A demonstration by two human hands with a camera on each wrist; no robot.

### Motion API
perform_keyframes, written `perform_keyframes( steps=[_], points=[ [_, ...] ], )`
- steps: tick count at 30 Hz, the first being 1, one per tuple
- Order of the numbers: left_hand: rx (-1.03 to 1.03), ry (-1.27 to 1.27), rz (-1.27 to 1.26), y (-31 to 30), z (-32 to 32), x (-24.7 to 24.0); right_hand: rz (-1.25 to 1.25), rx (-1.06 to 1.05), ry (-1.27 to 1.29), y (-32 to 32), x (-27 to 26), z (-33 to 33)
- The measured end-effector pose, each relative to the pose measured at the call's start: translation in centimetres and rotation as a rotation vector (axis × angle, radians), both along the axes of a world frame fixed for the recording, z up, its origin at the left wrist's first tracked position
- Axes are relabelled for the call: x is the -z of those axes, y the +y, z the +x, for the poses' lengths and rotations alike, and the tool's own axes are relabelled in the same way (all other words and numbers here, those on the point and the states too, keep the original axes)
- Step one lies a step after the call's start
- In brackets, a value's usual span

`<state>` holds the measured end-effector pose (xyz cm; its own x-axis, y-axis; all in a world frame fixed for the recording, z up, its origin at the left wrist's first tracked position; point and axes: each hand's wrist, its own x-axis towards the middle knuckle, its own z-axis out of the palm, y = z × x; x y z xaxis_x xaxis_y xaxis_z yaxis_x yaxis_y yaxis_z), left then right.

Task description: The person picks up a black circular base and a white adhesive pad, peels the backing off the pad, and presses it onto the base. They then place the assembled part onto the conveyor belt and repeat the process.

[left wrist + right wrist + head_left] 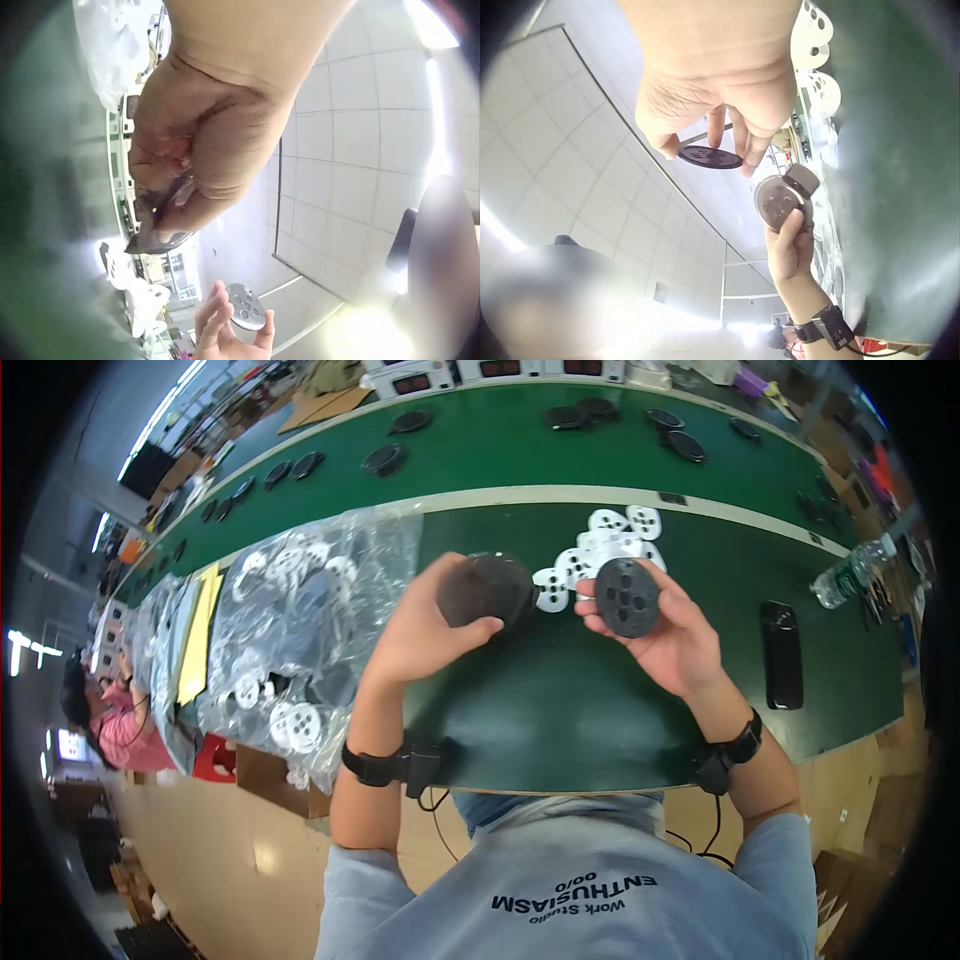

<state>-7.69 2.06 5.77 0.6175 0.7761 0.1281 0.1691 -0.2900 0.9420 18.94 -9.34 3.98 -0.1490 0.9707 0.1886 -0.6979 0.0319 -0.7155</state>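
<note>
In the head view my left hand (412, 622) grips a dark round casing (486, 596), with the thumb across its near edge. The right wrist view shows a blocky part sticking out from the rim of that casing (778, 201). My right hand (682, 638) pinches a flat black disc (627, 598) by its edge, its face with several holes turned up toward the head camera. The disc (710, 157) appears nearly edge-on in the right wrist view. Both things are held above the green table, apart from each other. Just beyond them lie several white discs with holes (574, 566).
Clear plastic bags (290, 590) with more white discs cover the left side, near a yellow sheet (199, 635). At the right are a black phone-like object (782, 656) and a water bottle (852, 572). Dark round units (384, 459) lie along the far green strip. Another person (130, 720) sits left.
</note>
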Motion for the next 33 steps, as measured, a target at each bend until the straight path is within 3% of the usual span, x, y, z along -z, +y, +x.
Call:
perform_keyframes(
  steps=[4,8,12,15,19,25,28,33],
  points=[
    [0.100,-0.101,-0.181,0.8,3.1,-1.5,0.149,-0.019,-0.064,0.0,0.0,0.4],
    [0.077,-0.401,-0.304,0.3,5.5,1.6,0.247,0.074,-0.304,-0.1,0.1,0.6],
    [0.137,-0.352,-0.481,-0.7,5.6,2.2,0.340,0.251,-0.571,-0.2,0.5,-0.1],
    [0.203,-0.344,-0.462,-1.3,5.6,2.5,0.419,0.353,-0.797,-0.2,0.9,-0.2],
    [0.244,-0.409,-0.558,-1.1,5.6,2.9,0.386,0.443,-0.794,-0.1,0.8,-1.0],
    [0.244,-0.356,-0.429,-0.6,5.6,3.8,0.325,0.429,-0.780,0.1,1.2,-0.6],
    [0.114,-0.504,-0.525,-0.8,6.4,4.6,0.257,0.334,-0.700,0.1,1.3,-0.5],
    [0.138,-0.497,-0.489,-1.1,6.4,4.3,0.235,0.294,-0.659,0.1,1.3,-0.5]
  ],
)
